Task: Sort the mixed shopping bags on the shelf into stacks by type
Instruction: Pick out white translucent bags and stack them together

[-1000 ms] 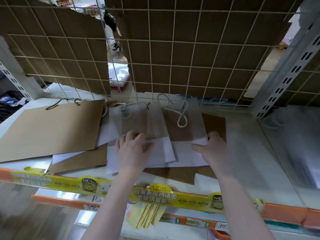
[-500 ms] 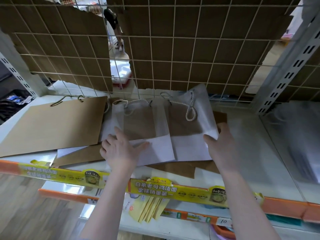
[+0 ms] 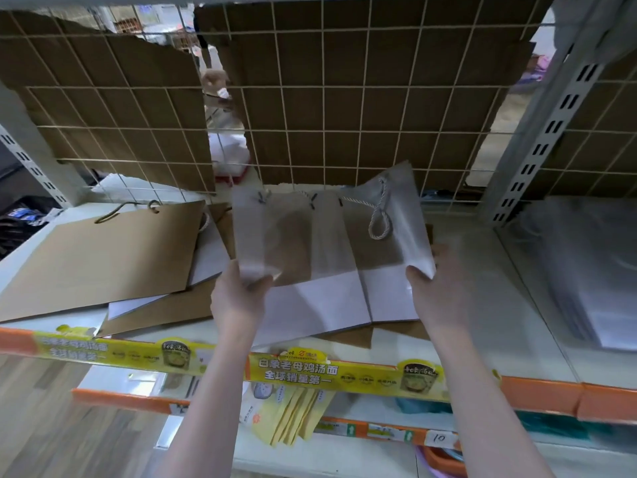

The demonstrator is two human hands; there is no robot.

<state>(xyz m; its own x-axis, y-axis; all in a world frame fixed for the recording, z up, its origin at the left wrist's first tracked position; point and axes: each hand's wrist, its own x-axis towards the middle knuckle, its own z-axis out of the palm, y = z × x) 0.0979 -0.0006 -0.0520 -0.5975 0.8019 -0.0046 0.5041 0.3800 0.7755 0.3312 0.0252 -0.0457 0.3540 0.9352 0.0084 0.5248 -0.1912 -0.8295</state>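
Note:
Two translucent white bags with rope handles lie side by side in the middle of the shelf. My left hand [image 3: 238,298] pinches the lower left edge of the left translucent bag [image 3: 275,236]. My right hand [image 3: 434,291] grips the right edge of the right translucent bag [image 3: 389,243], whose far end tilts up off the shelf. Both bags overlap brown paper bags beneath them [image 3: 351,336]. A large brown paper bag [image 3: 103,257] lies flat at the left, on top of a white bag [image 3: 210,257] and another brown one [image 3: 162,312].
A wire grid backed with cardboard [image 3: 344,108] closes the shelf's rear. A perforated metal upright [image 3: 537,139] divides off the right bay, where a stack of translucent bags [image 3: 593,270] lies. A yellow price strip [image 3: 310,370] runs along the front edge.
Both hands moved outward from resting on the bags to their outer edges and took hold. The two translucent bags have risen at the far end, and the view has come closer.

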